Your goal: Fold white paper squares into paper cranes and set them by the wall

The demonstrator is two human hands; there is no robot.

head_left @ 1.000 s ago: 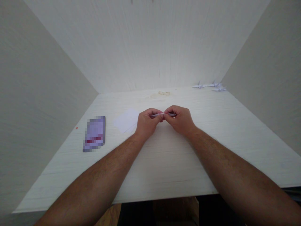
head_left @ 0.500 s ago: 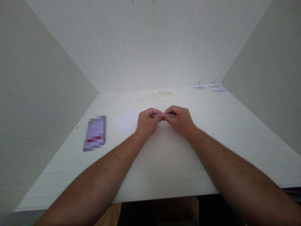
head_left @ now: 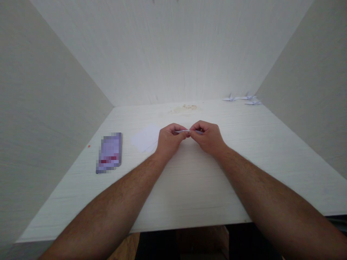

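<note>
Near the middle of the table, my left hand (head_left: 172,138) and my right hand (head_left: 206,135) meet fingertip to fingertip. Both pinch a small piece of folded white paper (head_left: 182,131) between thumb and fingers. Seen edge-on, it shows as a thin strip, and most of it is hidden by my fingers. Just left of my left hand, flat white paper sheets (head_left: 145,138) lie on the table, partly covered by that hand.
Several folded paper cranes (head_left: 231,98) sit at the back right, by the wall. A purple pack or device (head_left: 110,151), blurred out, lies on the left. A brownish stain (head_left: 189,107) marks the white table (head_left: 189,195) at the back. Walls enclose three sides.
Hardly anything differs. My hands keep their pinch on the folded paper, and its edge shows slightly more between the fingertips.
</note>
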